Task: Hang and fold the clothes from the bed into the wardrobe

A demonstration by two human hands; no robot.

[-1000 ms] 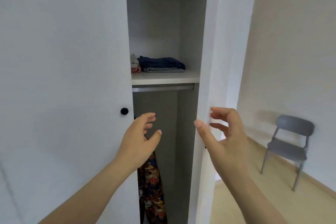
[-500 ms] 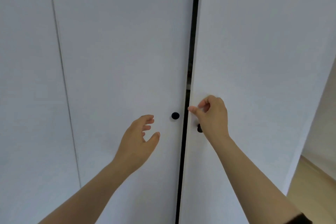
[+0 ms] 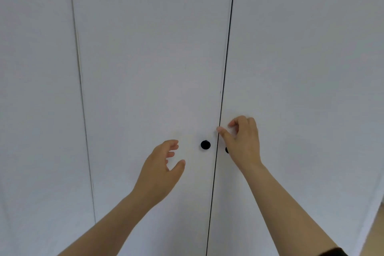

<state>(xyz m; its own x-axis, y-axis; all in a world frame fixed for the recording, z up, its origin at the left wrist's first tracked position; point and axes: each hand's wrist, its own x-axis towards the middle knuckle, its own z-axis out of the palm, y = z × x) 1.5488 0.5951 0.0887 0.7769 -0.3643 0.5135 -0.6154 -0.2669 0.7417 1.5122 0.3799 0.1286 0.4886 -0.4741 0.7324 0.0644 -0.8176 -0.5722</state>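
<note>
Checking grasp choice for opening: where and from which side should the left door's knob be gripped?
Pinch the round black knob by its rim with thumb and finger, coming straight from the front. It is all that stands out from the flat left door, and the seam beside it looks too thin for fingertips. The open left hand is nearest.
</note>
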